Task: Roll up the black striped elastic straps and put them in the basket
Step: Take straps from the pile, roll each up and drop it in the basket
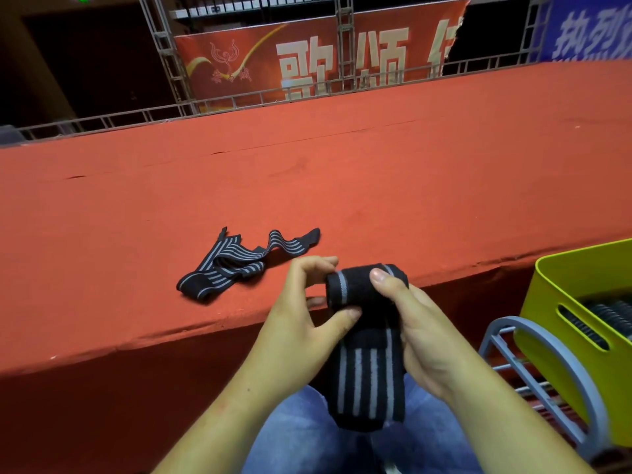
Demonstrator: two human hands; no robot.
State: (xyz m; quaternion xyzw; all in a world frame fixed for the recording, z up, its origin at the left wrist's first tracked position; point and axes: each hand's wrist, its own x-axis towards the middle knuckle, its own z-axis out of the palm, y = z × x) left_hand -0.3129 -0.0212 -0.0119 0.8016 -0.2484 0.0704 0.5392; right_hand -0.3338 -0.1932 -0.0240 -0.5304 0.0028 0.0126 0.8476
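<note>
Lime-yellow plastic basket (561, 323): cut off at right, contents unclear. Left hand (307, 316) and right hand (420, 326) close their grip on the half-rolled black grey-striped elastic strap (362, 378) over the lap (301, 436), roll axis crosswise, tail hanging down.

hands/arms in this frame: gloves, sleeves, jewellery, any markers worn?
Nothing worn. The left hand and right hand have no gloves, rings or watch. The left forearm and right forearm are uncovered to the frame's edge, so no sleeves show. The fingers carry no tape or markers. The only clothing in view is blue jeans on the lap.
</note>
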